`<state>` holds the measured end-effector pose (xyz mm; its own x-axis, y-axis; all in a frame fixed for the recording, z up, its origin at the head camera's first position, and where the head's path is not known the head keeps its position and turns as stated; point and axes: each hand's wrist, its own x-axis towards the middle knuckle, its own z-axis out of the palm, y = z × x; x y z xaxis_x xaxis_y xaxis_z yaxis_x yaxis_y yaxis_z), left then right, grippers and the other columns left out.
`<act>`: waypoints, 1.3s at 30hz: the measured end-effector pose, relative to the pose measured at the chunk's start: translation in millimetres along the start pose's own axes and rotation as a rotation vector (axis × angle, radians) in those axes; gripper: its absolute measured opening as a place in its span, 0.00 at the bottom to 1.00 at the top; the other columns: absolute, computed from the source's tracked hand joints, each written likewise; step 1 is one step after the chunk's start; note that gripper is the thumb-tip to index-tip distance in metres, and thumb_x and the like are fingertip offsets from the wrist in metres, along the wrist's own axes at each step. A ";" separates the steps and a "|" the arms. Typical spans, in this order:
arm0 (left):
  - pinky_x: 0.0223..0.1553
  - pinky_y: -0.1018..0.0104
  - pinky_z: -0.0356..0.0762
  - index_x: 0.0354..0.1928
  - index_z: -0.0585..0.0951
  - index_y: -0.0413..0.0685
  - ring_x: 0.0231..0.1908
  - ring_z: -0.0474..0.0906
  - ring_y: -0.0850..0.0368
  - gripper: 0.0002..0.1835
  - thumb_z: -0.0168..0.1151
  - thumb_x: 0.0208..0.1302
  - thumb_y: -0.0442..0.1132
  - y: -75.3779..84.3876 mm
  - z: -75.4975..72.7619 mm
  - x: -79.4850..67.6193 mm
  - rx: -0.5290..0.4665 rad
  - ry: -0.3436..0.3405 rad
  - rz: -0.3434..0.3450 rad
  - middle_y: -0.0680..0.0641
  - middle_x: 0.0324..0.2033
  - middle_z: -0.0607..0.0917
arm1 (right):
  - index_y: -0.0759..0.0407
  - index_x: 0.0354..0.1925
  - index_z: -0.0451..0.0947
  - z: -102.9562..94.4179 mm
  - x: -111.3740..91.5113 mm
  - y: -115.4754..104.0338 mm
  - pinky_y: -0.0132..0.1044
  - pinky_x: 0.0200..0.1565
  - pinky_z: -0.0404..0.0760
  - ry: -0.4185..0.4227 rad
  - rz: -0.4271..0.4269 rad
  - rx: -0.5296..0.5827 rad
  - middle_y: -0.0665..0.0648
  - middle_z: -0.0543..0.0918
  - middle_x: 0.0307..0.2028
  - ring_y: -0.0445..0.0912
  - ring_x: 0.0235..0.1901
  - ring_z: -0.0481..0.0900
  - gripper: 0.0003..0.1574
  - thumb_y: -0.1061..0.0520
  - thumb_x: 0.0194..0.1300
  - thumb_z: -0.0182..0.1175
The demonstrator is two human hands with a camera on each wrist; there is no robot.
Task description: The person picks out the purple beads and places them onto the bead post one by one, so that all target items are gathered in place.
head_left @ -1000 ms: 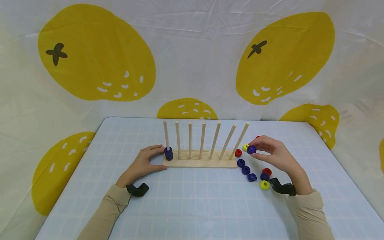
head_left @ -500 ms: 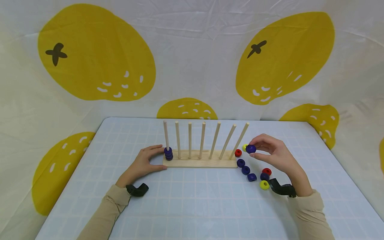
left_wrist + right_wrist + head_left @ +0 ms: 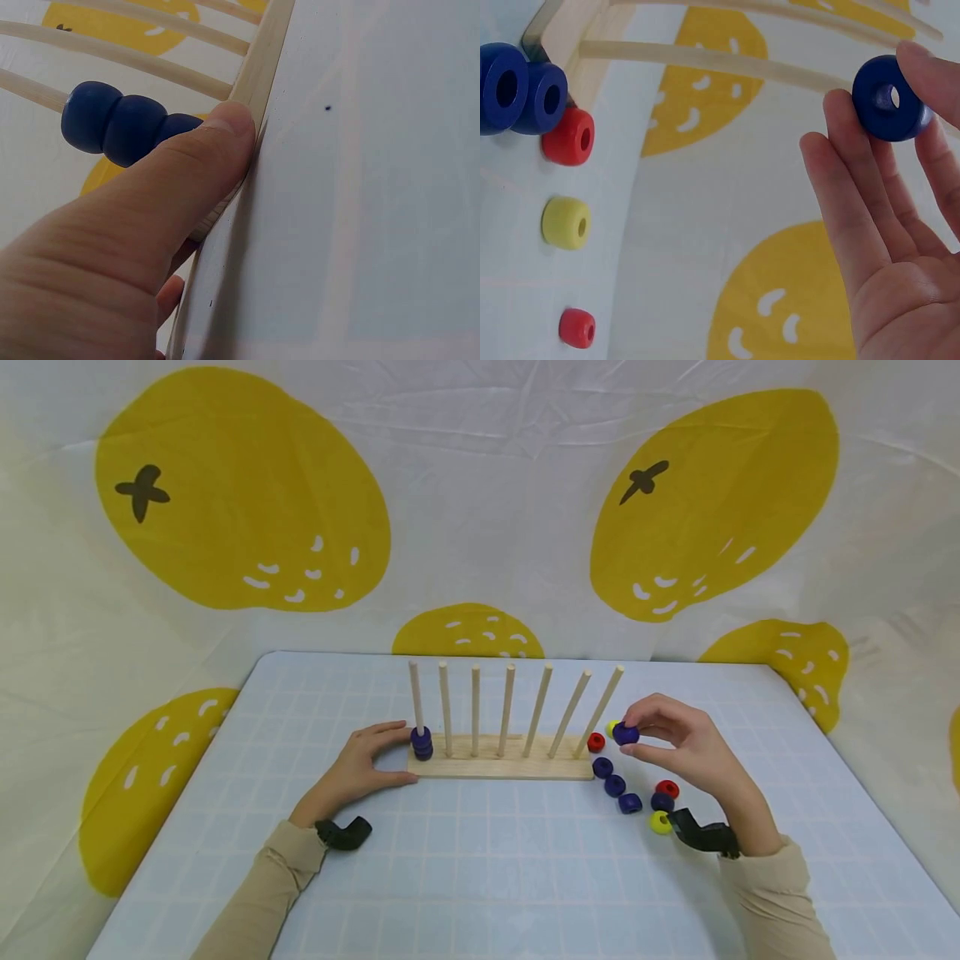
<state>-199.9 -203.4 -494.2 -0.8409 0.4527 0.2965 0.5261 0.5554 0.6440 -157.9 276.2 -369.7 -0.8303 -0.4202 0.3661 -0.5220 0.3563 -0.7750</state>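
Note:
At the left end of a wooden peg board (image 3: 502, 768), my left hand (image 3: 356, 768) grips the base, thumb on its front edge and fingers behind. Three dark blue beads (image 3: 422, 745) are stacked on the leftmost peg; in the left wrist view the thumb partly covers the lowest of these stacked beads (image 3: 135, 129). My right hand (image 3: 682, 735) pinches a blue bead (image 3: 626, 733) between thumb and fingers, raised beyond the board's right end. In the right wrist view the pinched bead (image 3: 868, 101) shows its hole.
Right of the board lie loose beads: a red one (image 3: 596, 742), a yellow one (image 3: 612, 728) and several blue ones (image 3: 615, 786). Nearer the right wrist are another red bead (image 3: 667, 789) and a yellow bead (image 3: 660, 822). Several bare pegs (image 3: 506, 710) stand along the base.
My right hand has shifted slightly left with the blue bead. My left hand has stayed on the base.

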 end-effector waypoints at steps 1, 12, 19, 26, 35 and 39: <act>0.64 0.35 0.59 0.62 0.80 0.51 0.65 0.68 0.40 0.38 0.82 0.46 0.49 -0.1 0.0 0.1 0.002 -0.001 -0.002 0.41 0.64 0.76 | 0.61 0.44 0.77 0.4 0.1 -0.6 0.28 0.50 0.80 0.004 -0.004 0.004 0.57 0.80 0.43 0.42 0.44 0.82 0.24 0.77 0.51 0.71; 0.64 0.35 0.59 0.62 0.80 0.51 0.65 0.67 0.40 0.38 0.81 0.46 0.50 -0.5 1.0 1.6 -0.001 -0.004 -0.002 0.40 0.64 0.75 | 0.65 0.42 0.78 6.0 1.9 -9.7 0.31 0.50 0.81 0.058 -0.066 0.052 0.60 0.80 0.42 0.46 0.44 0.81 0.25 0.81 0.47 0.70; 0.65 0.36 0.58 0.62 0.80 0.51 0.66 0.67 0.40 0.38 0.82 0.46 0.49 -0.1 1.0 1.9 0.004 -0.010 -0.011 0.41 0.64 0.75 | 0.70 0.42 0.79 8.3 8.1 -18.7 0.31 0.49 0.81 0.101 -0.189 0.114 0.63 0.80 0.42 0.47 0.44 0.81 0.29 0.87 0.41 0.67; 0.65 0.36 0.56 0.62 0.80 0.50 0.66 0.66 0.39 0.38 0.81 0.46 0.50 2.2 -0.1 -0.1 0.010 -0.011 -0.031 0.40 0.65 0.75 | 0.72 0.42 0.79 7.4 18.4 -28.8 0.32 0.49 0.82 0.120 -0.258 0.151 0.65 0.80 0.42 0.49 0.43 0.81 0.31 0.91 0.38 0.65; 0.65 0.37 0.55 0.62 0.80 0.50 0.67 0.65 0.41 0.38 0.81 0.47 0.50 2.9 -1.1 -0.4 0.010 -0.021 -0.046 0.41 0.65 0.75 | 0.72 0.41 0.79 6.9 26.2 -40.0 0.29 0.49 0.81 0.147 -0.264 0.122 0.64 0.80 0.43 0.49 0.44 0.80 0.29 0.89 0.40 0.66; 0.66 0.37 0.55 0.62 0.80 0.50 0.67 0.66 0.41 0.38 0.81 0.46 0.50 2.9 -0.8 0.0 0.014 -0.022 -0.046 0.41 0.65 0.75 | 0.74 0.42 0.79 7.4 30.7 -45.4 0.31 0.51 0.81 0.139 -0.276 0.148 0.64 0.80 0.44 0.50 0.46 0.80 0.27 0.88 0.41 0.66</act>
<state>-198.5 -202.4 -491.8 -0.8614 0.4416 0.2509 0.4885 0.5853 0.6471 -158.2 240.9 -327.1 -0.6856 -0.3623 0.6315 -0.7053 0.1157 -0.6994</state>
